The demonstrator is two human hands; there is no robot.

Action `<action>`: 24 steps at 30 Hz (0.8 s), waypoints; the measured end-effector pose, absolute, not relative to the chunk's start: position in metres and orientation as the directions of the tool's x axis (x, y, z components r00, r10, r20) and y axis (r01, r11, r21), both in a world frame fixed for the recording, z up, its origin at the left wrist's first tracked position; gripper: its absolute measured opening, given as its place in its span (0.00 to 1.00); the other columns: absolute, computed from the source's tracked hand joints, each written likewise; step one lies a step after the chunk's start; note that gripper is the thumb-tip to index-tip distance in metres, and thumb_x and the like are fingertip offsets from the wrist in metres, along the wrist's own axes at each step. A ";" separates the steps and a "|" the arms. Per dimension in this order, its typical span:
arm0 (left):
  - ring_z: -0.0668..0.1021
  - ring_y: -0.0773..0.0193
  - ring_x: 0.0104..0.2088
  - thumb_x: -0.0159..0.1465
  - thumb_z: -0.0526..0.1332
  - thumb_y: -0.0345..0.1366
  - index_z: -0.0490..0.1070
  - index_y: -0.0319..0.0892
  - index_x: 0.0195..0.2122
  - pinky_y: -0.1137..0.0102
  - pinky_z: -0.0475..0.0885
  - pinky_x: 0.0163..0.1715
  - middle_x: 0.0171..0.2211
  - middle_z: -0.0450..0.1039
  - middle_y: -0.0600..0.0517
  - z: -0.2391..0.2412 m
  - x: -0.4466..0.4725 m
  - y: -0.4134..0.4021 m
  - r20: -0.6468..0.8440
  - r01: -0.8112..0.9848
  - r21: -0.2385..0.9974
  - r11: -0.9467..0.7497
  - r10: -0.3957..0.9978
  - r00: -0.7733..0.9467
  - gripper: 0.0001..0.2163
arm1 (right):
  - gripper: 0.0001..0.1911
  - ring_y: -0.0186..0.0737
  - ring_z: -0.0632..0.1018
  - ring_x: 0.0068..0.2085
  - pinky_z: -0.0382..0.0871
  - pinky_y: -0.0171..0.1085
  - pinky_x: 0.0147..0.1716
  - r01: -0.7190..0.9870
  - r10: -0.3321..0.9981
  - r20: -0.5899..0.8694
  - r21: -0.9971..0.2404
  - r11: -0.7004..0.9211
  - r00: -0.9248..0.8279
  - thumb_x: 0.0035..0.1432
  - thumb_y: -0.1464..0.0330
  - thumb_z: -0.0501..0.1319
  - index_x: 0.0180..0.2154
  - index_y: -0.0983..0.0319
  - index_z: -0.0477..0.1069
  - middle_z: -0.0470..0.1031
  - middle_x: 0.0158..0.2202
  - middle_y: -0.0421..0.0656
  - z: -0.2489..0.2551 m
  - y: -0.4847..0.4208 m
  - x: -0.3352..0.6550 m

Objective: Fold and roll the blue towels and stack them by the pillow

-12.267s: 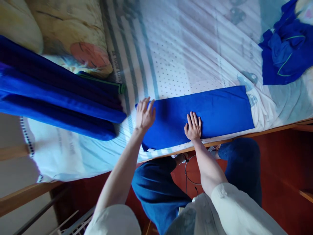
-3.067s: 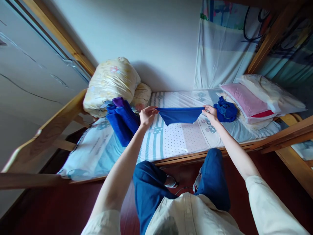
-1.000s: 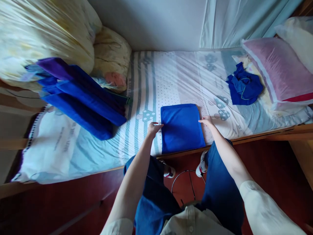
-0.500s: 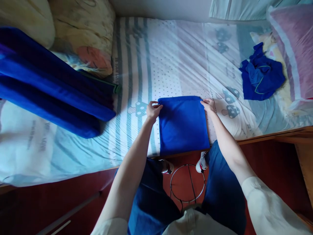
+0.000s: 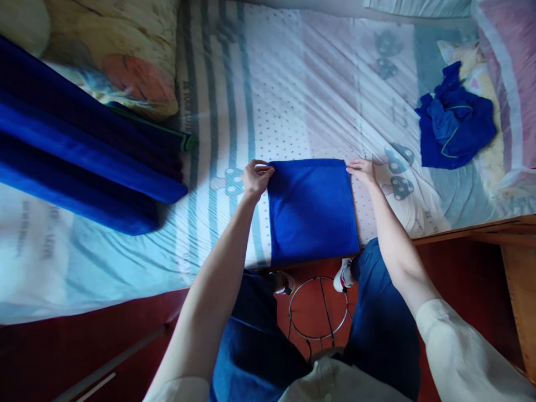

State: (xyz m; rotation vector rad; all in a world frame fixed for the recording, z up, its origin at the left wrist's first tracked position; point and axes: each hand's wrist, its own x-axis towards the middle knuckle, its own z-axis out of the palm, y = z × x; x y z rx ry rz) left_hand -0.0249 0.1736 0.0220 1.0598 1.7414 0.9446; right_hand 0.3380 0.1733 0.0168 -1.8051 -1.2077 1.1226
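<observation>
1. Blue cloth (image 5: 314, 215) lies flat, roughly square, on the bed (image 5: 288, 84), against the middle of its near edge. Whether its near side overhangs that edge, I cannot tell. This spot is probably chosen because it is right before the person, within easy reach of both arms.
2. The left hand (image 5: 256, 178) has its grip closed on the cloth's far left corner, thumb and fingers pinching.
3. The right hand (image 5: 363, 169) has its grip pinched on the far right corner. Holding both corners likely serves to draw the far side straight, since that side runs taut between them.
4. Toward the bed's left end lies long blue folded fabric (image 5: 84, 151), beside a yellow pillow (image 5: 121, 28). A crumpled blue garment (image 5: 458, 128) lies toward the right end, near a pink pillow (image 5: 506, 72). Both blue items are well apart from the cloth, leaving room around it.
</observation>
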 end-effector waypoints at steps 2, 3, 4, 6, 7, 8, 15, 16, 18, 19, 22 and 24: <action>0.80 0.62 0.33 0.51 0.68 0.35 0.70 0.42 0.39 0.71 0.73 0.34 0.34 0.80 0.50 0.025 -0.024 0.174 -0.273 0.291 0.893 0.343 0.928 -0.255 0.14 | 0.19 0.50 0.84 0.45 0.79 0.47 0.51 0.379 0.936 -0.285 -0.859 -0.345 0.205 0.44 0.63 0.77 0.38 0.63 0.77 0.84 0.39 0.50 0.017 0.174 0.339; 0.80 0.62 0.33 0.51 0.68 0.35 0.70 0.42 0.39 0.70 0.74 0.34 0.33 0.79 0.50 0.026 -0.024 0.175 -0.271 0.300 0.890 0.342 0.928 -0.255 0.14 | 0.18 0.49 0.84 0.45 0.79 0.47 0.50 0.385 0.937 -0.283 -0.857 -0.344 0.206 0.44 0.64 0.77 0.37 0.63 0.77 0.84 0.38 0.49 0.017 0.175 0.338; 0.80 0.62 0.33 0.52 0.68 0.34 0.71 0.42 0.38 0.70 0.74 0.35 0.33 0.79 0.51 0.026 -0.024 0.175 -0.268 0.308 0.888 0.342 0.928 -0.257 0.13 | 0.17 0.48 0.84 0.44 0.79 0.46 0.50 0.390 0.938 -0.277 -0.856 -0.339 0.208 0.45 0.65 0.76 0.37 0.63 0.77 0.84 0.38 0.49 0.018 0.175 0.337; 0.80 0.63 0.33 0.51 0.67 0.34 0.71 0.42 0.38 0.70 0.74 0.36 0.32 0.79 0.51 0.026 -0.025 0.177 -0.261 0.326 0.881 0.342 0.927 -0.269 0.13 | 0.16 0.47 0.84 0.44 0.78 0.45 0.50 0.408 0.941 -0.248 -0.854 -0.324 0.230 0.46 0.67 0.76 0.37 0.64 0.77 0.84 0.38 0.49 0.019 0.178 0.332; 0.80 0.63 0.33 0.51 0.67 0.34 0.71 0.42 0.39 0.71 0.74 0.36 0.32 0.78 0.51 0.026 -0.027 0.178 -0.257 0.336 0.877 0.344 0.925 -0.278 0.13 | 0.15 0.47 0.84 0.44 0.78 0.45 0.50 0.418 0.942 -0.230 -0.852 -0.316 0.245 0.47 0.68 0.75 0.38 0.64 0.77 0.84 0.38 0.49 0.020 0.179 0.330; 0.80 0.63 0.33 0.51 0.67 0.33 0.71 0.42 0.39 0.71 0.74 0.36 0.33 0.78 0.52 0.025 -0.028 0.179 -0.253 0.344 0.872 0.348 0.923 -0.290 0.14 | 0.15 0.47 0.84 0.45 0.78 0.45 0.50 0.427 0.942 -0.212 -0.850 -0.308 0.259 0.48 0.68 0.75 0.38 0.64 0.78 0.83 0.39 0.49 0.020 0.181 0.328; 0.78 0.65 0.31 0.52 0.66 0.33 0.70 0.43 0.41 0.73 0.73 0.33 0.32 0.78 0.54 0.017 -0.038 0.191 -0.196 0.372 0.858 0.354 0.896 -0.398 0.15 | 0.16 0.49 0.83 0.48 0.78 0.46 0.50 0.449 0.954 -0.128 -0.860 -0.243 0.271 0.53 0.65 0.72 0.43 0.64 0.78 0.82 0.40 0.48 0.015 0.197 0.327; 0.78 0.65 0.31 0.52 0.66 0.33 0.70 0.44 0.40 0.73 0.73 0.33 0.31 0.78 0.54 0.017 -0.039 0.192 -0.188 0.377 0.857 0.350 0.895 -0.404 0.14 | 0.16 0.49 0.83 0.47 0.78 0.46 0.50 0.451 0.955 -0.124 -0.860 -0.240 0.271 0.53 0.65 0.72 0.43 0.64 0.78 0.82 0.40 0.48 0.014 0.199 0.327; 0.78 0.66 0.31 0.52 0.67 0.34 0.69 0.44 0.39 0.73 0.73 0.33 0.31 0.78 0.54 0.016 -0.039 0.194 -0.180 0.385 0.856 0.345 0.897 -0.403 0.14 | 0.14 0.48 0.83 0.47 0.78 0.45 0.50 0.461 0.954 -0.123 -0.854 -0.242 0.273 0.53 0.65 0.71 0.42 0.64 0.78 0.82 0.40 0.48 0.011 0.202 0.325; 0.77 0.66 0.31 0.52 0.67 0.34 0.69 0.43 0.39 0.73 0.73 0.33 0.31 0.78 0.54 0.015 -0.039 0.195 -0.179 0.387 0.857 0.342 0.900 -0.398 0.14 | 0.14 0.48 0.83 0.47 0.78 0.45 0.50 0.469 0.952 -0.125 -0.848 -0.248 0.278 0.53 0.66 0.71 0.42 0.64 0.78 0.83 0.40 0.48 0.009 0.203 0.325; 0.77 0.66 0.30 0.53 0.68 0.33 0.69 0.43 0.38 0.72 0.73 0.35 0.31 0.78 0.53 0.012 -0.036 0.199 -0.178 0.388 0.858 0.338 0.902 -0.393 0.13 | 0.13 0.47 0.84 0.46 0.78 0.44 0.51 0.492 0.947 -0.124 -0.830 -0.264 0.298 0.54 0.66 0.70 0.42 0.64 0.78 0.83 0.39 0.47 0.003 0.205 0.324; 0.77 0.66 0.30 0.54 0.67 0.32 0.69 0.43 0.38 0.71 0.74 0.36 0.32 0.77 0.53 0.010 -0.034 0.201 -0.172 0.396 0.854 0.337 0.901 -0.397 0.12 | 0.13 0.46 0.84 0.46 0.77 0.44 0.51 0.507 0.946 -0.118 -0.821 -0.264 0.301 0.55 0.66 0.70 0.42 0.64 0.78 0.82 0.40 0.46 -0.003 0.206 0.326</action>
